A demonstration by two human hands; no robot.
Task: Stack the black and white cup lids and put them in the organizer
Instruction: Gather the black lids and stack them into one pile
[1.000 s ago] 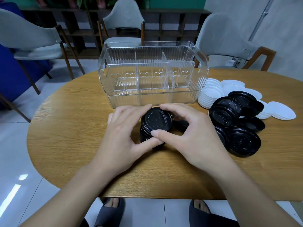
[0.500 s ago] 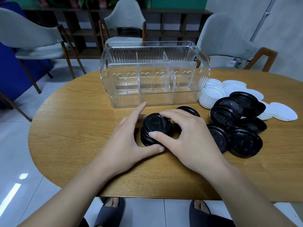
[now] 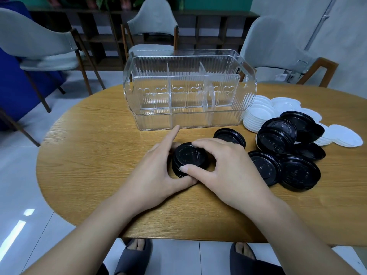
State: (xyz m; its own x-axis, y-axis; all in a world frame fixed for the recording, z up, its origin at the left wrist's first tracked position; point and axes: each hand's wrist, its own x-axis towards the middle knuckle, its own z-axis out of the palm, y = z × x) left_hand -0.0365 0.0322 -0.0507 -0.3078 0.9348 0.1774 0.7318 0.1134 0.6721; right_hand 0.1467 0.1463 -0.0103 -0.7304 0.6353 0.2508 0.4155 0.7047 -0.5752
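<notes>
1. Black lid stack (image 3: 189,158) sits mid-table, just before the clear organizer (image 3: 188,90).
2. Left hand (image 3: 156,171) and right hand (image 3: 226,167) clasp its rim, forefinger of the left straight.
3. Likely light, thin, slippery plastic; grip opposite rim edges, or layers slide.

Soft, even indoor light fills the head view, bright enough that the wooden table (image 3: 95,155) shows its grain sharply. Pale glare streaks lie on the floor tiles (image 3: 14,233) left of the table, and soft shadows sit under the hands. Wide-angle distortion bends the table's edge and the chairs beyond it.
</notes>
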